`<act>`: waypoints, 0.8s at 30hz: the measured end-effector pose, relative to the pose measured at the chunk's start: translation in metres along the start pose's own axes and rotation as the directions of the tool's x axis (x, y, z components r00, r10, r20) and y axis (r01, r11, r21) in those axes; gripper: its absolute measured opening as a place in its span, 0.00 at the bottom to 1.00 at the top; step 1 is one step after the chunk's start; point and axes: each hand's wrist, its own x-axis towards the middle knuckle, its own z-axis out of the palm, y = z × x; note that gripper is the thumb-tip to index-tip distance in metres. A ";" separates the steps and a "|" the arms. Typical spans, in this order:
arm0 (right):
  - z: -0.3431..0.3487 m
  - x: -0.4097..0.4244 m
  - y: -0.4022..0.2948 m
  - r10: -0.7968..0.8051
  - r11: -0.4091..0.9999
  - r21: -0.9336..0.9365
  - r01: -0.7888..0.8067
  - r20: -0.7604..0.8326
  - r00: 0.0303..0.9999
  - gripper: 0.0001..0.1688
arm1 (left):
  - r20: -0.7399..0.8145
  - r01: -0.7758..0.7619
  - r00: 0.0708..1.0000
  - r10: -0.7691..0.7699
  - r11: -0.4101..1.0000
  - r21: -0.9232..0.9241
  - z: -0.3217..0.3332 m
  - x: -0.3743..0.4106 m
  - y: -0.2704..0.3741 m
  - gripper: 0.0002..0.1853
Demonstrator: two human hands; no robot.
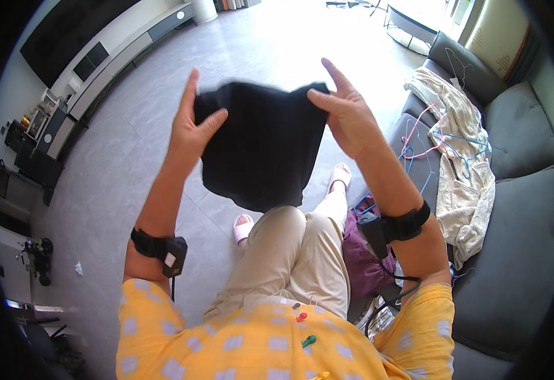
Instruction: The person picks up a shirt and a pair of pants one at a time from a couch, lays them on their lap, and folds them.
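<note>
A black cloth garment (262, 147) hangs spread between my two hands, above my knees and the floor. My left hand (194, 123) grips its upper left edge, thumb on the near side and a finger pointing up. At the upper right corner, my right hand (348, 114) pinches the cloth between thumb and fingers, with the index finger extended. The garment's outline is slightly blurred, and its lower edge reaches down to my knee in beige trousers (277, 242). What kind of garment it is cannot be told.
On the right, a dark grey sofa (524, 228) bears cream clothing (467, 204), a pink hanger (414, 137), a blue hanger (467, 156) and purple cloth (362, 256). A low TV cabinet (130, 52) lines the left wall. A toy vehicle (39, 259) and crumpled tissue (78, 269) are on the tiled floor.
</note>
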 end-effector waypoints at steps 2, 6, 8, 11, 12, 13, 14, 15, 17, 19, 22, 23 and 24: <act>-0.003 0.005 0.005 0.048 0.998 0.029 -0.047 -0.028 0.998 0.48 | -0.078 -0.047 0.995 0.055 0.994 0.103 -0.006 0.001 -0.010 0.39; 0.001 -0.007 0.010 0.150 0.986 0.062 -0.153 0.045 0.988 0.49 | -0.089 0.079 0.991 -0.100 0.973 -0.215 -0.005 0.009 -0.012 0.31; -0.007 -0.011 0.038 0.146 0.982 -0.139 -0.130 0.105 0.984 0.46 | -0.065 0.065 0.995 -0.072 0.993 -0.102 -0.001 0.013 -0.009 0.26; -0.021 -0.004 0.026 0.047 0.999 0.017 -0.047 -0.009 0.999 0.41 | -0.020 0.207 0.975 -0.220 0.942 -0.263 0.009 0.008 -0.007 0.25; -0.023 -0.003 0.018 0.082 0.997 0.007 -0.082 -0.007 0.997 0.40 | -0.035 0.149 0.986 -0.160 0.963 -0.223 0.011 0.007 -0.006 0.23; -0.023 -0.004 0.011 0.117 0.993 -0.004 -0.117 -0.005 0.993 0.40 | -0.036 0.144 0.987 -0.156 0.965 -0.219 0.011 0.005 -0.006 0.22; -0.022 -0.005 0.015 0.019 1.000 -0.006 -0.019 -0.022 1.000 0.36 | -0.038 0.139 0.988 -0.150 0.967 -0.215 0.011 0.004 -0.006 0.21; -0.022 -0.006 0.009 -0.008 0.999 -0.033 0.009 0.011 1.000 0.34 | -0.043 0.123 0.990 -0.135 0.968 -0.218 0.012 0.006 -0.004 0.21; -0.021 -0.013 -0.010 -0.059 0.994 -0.086 0.066 0.079 0.995 0.31 | -0.060 0.044 0.996 -0.062 0.964 -0.261 0.007 0.006 0.008 0.19; -0.013 -0.022 -0.027 -0.143 0.979 -0.130 0.158 0.114 0.983 0.27 | -0.069 -0.038 0.997 0.020 0.963 -0.268 -0.003 0.004 0.025 0.19; 0.004 -0.044 -0.057 -0.238 0.950 -0.160 0.268 0.183 0.954 0.26 | -0.072 -0.184 0.982 0.172 0.951 -0.247 -0.028 -0.008 0.048 0.18; 0.013 -0.059 -0.071 -0.147 0.921 -0.335 0.199 0.173 0.974 0.25 | -0.002 -0.137 0.990 0.141 0.959 -0.247 -0.039 -0.018 0.057 0.18; 0.023 -0.079 -0.089 -0.066 0.854 -0.503 0.134 0.150 0.986 0.24 | 0.062 -0.098 0.991 0.117 0.964 -0.248 -0.054 -0.031 0.070 0.18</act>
